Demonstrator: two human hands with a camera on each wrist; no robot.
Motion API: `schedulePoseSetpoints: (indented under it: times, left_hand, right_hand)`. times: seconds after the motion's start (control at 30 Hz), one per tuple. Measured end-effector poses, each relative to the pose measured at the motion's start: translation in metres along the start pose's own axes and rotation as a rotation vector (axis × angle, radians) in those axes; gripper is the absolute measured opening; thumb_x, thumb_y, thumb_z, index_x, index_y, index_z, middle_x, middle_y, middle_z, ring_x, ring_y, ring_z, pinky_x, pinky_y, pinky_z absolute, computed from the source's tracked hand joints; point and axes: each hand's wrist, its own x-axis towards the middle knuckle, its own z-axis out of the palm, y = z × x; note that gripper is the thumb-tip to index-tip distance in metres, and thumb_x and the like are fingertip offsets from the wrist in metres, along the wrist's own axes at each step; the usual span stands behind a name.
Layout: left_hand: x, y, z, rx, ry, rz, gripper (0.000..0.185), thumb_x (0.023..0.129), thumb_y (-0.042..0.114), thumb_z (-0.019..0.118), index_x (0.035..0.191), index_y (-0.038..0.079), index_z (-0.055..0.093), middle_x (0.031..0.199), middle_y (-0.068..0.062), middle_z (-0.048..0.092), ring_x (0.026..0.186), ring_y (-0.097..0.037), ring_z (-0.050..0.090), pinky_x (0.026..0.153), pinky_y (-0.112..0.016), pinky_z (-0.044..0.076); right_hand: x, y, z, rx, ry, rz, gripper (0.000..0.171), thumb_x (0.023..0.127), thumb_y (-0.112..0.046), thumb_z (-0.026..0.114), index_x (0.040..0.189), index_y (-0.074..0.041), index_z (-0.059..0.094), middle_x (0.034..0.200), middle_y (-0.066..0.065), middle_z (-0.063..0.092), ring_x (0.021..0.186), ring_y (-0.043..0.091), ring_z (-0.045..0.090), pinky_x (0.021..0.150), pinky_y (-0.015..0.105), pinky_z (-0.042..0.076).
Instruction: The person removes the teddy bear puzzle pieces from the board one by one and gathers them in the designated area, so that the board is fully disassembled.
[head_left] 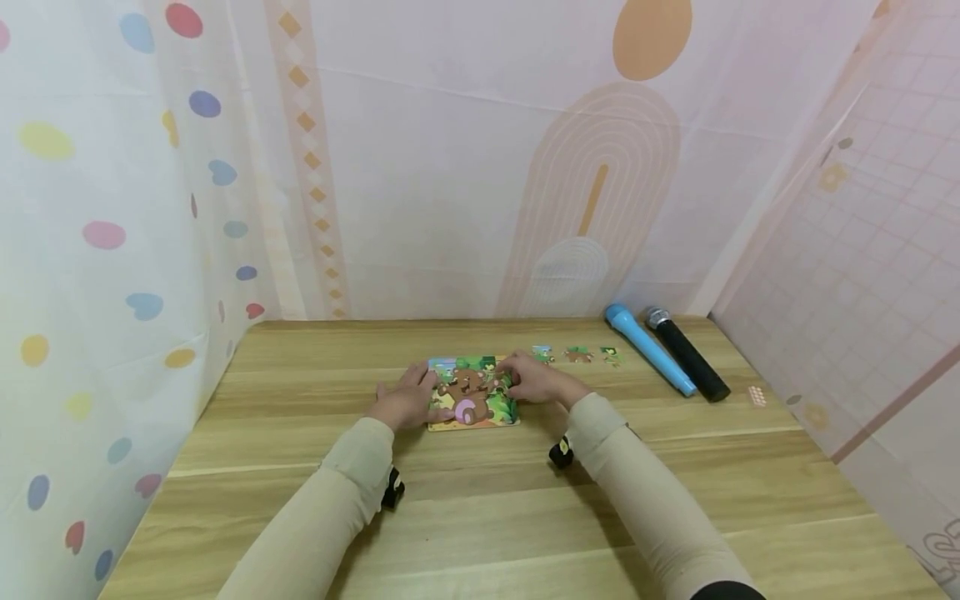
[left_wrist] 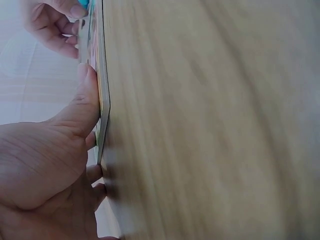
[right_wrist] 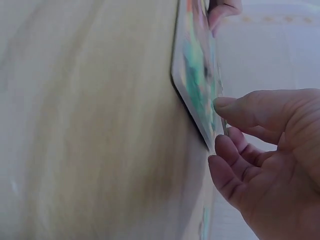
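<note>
Head view: bear puzzle board (head_left: 472,400) mid-worktop (head_left: 480,500), nearly filled. Left hand (head_left: 405,404) flat on its left edge; right hand (head_left: 536,382) fingertips pressing top-right corner. Three loose pieces (head_left: 577,355) just right; mics (head_left: 667,354) beyond.

Both my forearms reach forward, sleeved to the wrists. My left hand (head_left: 405,404) lies flat, palm down, thumb and fingers extended. My right hand (head_left: 534,382) is palm down, fingers loosely bent, thumb tip opposite my index fingertip.

The table (head_left: 675,517) is pale, matt, smooth wood-grain; the puzzle board (head_left: 472,392) looks like glossy printed card; the sleeves (head_left: 645,492) are soft cloth.
</note>
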Motion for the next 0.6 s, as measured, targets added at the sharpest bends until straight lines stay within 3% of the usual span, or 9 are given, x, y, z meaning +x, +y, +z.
schedulePoseSetpoints:
  times: [0.17,0.43,0.6]
  left_hand:
    - [0.002,-0.001,0.002,-0.005,-0.01,-0.006,0.043,0.088,0.048,0.063,0.111,0.016,0.046,0.162,-0.017,0.006,0.149,-0.034,0.0,0.105,-0.077,0.005]
    - [0.003,-0.002,0.004,0.006,-0.007,0.001,0.044,0.088,0.048,0.062,0.113,0.015,0.046,0.162,-0.017,0.006,0.149,-0.035,0.0,0.104,-0.077,0.005]
    - [0.003,-0.002,0.004,0.01,-0.004,0.005,0.046,0.088,0.047,0.063,0.115,0.014,0.046,0.161,-0.017,0.006,0.149,-0.035,0.001,0.103,-0.078,0.005]
  right_hand:
    - [-0.008,0.007,-0.009,0.052,0.016,0.018,0.048,0.092,-0.002,0.061,0.138,0.001,0.046,0.124,0.015,0.048,0.11,0.026,0.052,0.092,0.039,0.049]
    - [-0.022,0.026,-0.021,0.036,0.055,0.036,0.052,0.094,-0.007,0.061,0.141,0.003,0.041,0.121,0.014,0.051,0.106,0.023,0.051,0.092,0.039,0.046]
    - [-0.035,0.04,-0.027,0.016,0.071,0.038,0.053,0.094,-0.005,0.06,0.142,0.004,0.039,0.13,0.018,0.049,0.108,0.026,0.052,0.093,0.041,0.047]
